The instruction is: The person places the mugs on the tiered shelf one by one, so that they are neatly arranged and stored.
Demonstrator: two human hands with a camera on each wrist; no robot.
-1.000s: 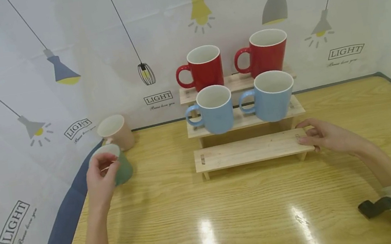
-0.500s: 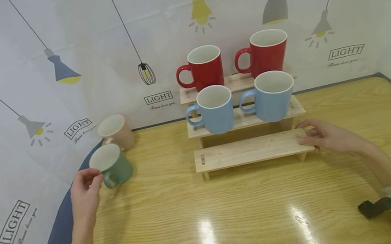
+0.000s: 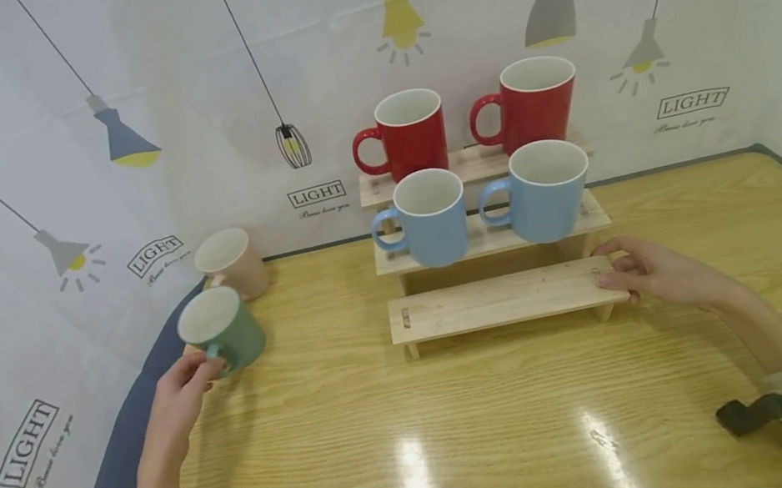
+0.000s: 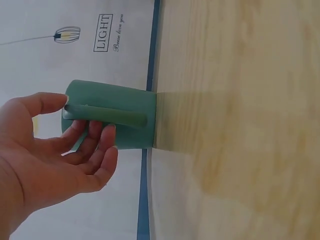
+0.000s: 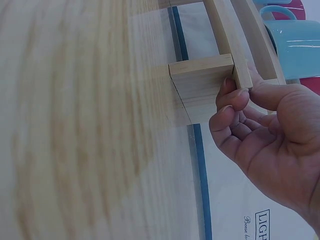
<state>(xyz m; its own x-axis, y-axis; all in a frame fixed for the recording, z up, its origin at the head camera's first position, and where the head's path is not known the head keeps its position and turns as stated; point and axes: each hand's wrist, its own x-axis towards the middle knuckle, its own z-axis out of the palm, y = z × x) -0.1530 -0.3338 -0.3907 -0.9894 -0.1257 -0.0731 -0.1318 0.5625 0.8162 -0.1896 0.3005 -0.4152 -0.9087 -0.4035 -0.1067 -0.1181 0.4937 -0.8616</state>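
Note:
At the table's left, my left hand has thumb and fingers at the handle of a green mug, pinching it. The left wrist view shows the thumb at the handle's upper end and the fingers curled beside it; the mug stands upright. My right hand grips the right end of the lowest step of a wooden tiered rack. In the right wrist view its thumb and fingers lie on opposite faces of the board.
Two red mugs, left and right, stand on the top step. Two light blue mugs, left and right, stand on the middle step. A pink mug is behind the green one. A printed curtain surrounds the wooden table.
My left hand has moved from in front of the green mug's rim, left and down, then in to its handle. The right hand has stayed at the rack.

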